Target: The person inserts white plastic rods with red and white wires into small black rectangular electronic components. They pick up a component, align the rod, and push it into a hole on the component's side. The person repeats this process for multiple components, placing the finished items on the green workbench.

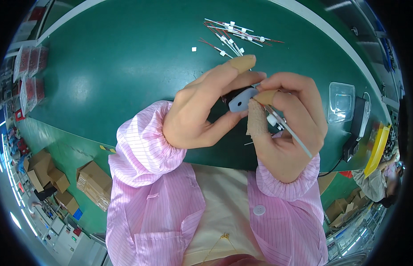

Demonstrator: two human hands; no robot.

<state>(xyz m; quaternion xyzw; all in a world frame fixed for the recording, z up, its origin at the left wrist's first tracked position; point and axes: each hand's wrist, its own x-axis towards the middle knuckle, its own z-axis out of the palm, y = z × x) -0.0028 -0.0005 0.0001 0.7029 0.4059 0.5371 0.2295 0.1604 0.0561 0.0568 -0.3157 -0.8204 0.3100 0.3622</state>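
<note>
Above the green table, my left hand pinches a small blue-grey plastic piece with a dark hole, its thumb below and fingers above. A dark part shows behind that piece. My right hand meets it from the other side, index finger and taped thumb closed at its edge. Along the right palm runs a thin pale strip with a small white block; its far end is hidden by the fingers. Tan finger cots cover one fingertip of each hand.
Several thin wired strips with white tabs lie beyond my hands, near a small white square. At right are a clear plastic box, a black corded device and a yellow tray. Clear red-filled packs stand at left.
</note>
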